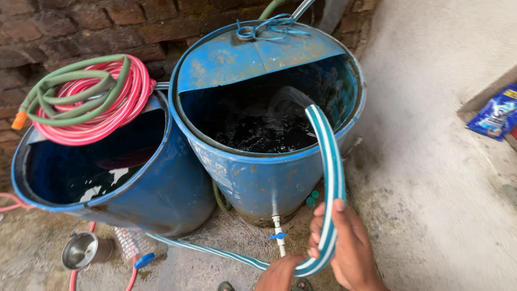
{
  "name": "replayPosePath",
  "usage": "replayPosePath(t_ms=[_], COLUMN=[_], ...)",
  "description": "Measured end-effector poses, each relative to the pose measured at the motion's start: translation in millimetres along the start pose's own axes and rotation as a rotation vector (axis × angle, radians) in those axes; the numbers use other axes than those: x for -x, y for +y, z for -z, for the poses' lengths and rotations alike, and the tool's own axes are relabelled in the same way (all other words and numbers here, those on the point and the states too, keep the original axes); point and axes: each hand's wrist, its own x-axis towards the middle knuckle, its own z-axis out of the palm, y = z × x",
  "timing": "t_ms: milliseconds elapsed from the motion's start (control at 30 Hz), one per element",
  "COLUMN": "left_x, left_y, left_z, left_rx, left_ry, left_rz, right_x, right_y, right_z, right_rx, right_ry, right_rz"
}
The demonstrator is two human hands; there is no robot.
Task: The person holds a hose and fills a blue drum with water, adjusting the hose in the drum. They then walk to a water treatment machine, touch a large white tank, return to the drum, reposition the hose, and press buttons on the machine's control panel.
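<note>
Right hand (pixel 344 242) curled closed (fingers wrapped round); left hand (pixel 279 274) low, grip hidden.

The flexible plastic hose striped blue and white (pixel 334 178) is showing lengthwise bands, while the two round plastic drums, the right one (pixel 264 178) and the left one (pixel 161 199), are wearing blue (scuffed and rust-flecked on the right one). The coiled pink hose (pixel 116 110) and the coiled green hose (pixel 75 89) are lying against dark red-brown brick (pixel 81 21).

Striped hose (pixel 334 178): smooth, slightly glossy plastic, blue and white; right barrel (pixel 258 178): scuffed, stained blue plastic with a matt lid; left barrel (pixel 161 194): glossier plastic; cup (pixel 81 250): shiny metal; wall (pixel 81 21): rough brick; floor (pixel 431 205): rough matt concrete.
</note>
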Motion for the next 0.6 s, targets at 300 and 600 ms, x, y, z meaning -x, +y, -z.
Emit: replayPosePath(t_ms=[300,600], left_x=[5.1,-97.3], left_y=[-0.1,132.9], left_z=[87.0,320.6], left_rx=[-0.370,-0.374], left_ry=[0.522,0.499], left_rz=[-0.199,-0.143], right_x=[-50.5,-146.8], right_y=[-38.6,-45.0], right_z=[-70.2,-80.7], right_rx=[0.031,0.524], right_ry=[-0.308,-0.189], right_rz=[-0.094,0.267])
